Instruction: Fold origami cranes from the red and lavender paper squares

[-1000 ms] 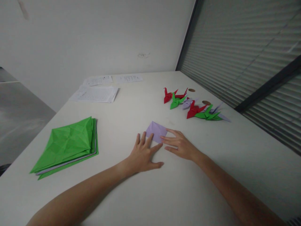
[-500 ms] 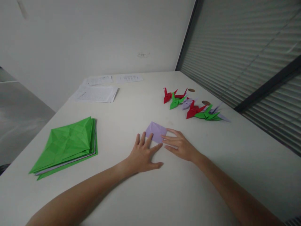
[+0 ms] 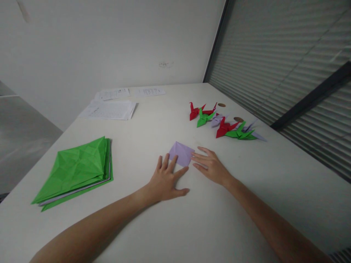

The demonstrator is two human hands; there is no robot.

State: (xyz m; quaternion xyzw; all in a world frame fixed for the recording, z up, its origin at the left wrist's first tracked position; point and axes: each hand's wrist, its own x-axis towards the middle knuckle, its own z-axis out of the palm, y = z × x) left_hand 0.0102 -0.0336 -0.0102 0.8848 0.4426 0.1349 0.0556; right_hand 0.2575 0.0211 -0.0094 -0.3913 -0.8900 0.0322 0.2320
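pressing on as a second ago, we see little change: our left hand [image 3: 164, 180] and right hand [image 3: 211, 168] have barely shifted, so the crease is still being flattened. the folded lilac paper [image 3: 181, 152] lies flat on the table [image 3: 192, 226] between them. both hands are spread flat and grip nothing. left fingers [image 3: 172, 164] rest on its near edge and right fingertips [image 3: 197, 156] touch its right corner.

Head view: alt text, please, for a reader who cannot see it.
Two hands lie flat on a table, the left hand with fingers on a folded lilac paper, the right hand touching its right corner. A stack of green sheets lies to the left; red, green and lilac paper cranes and printed pages lie farther back.
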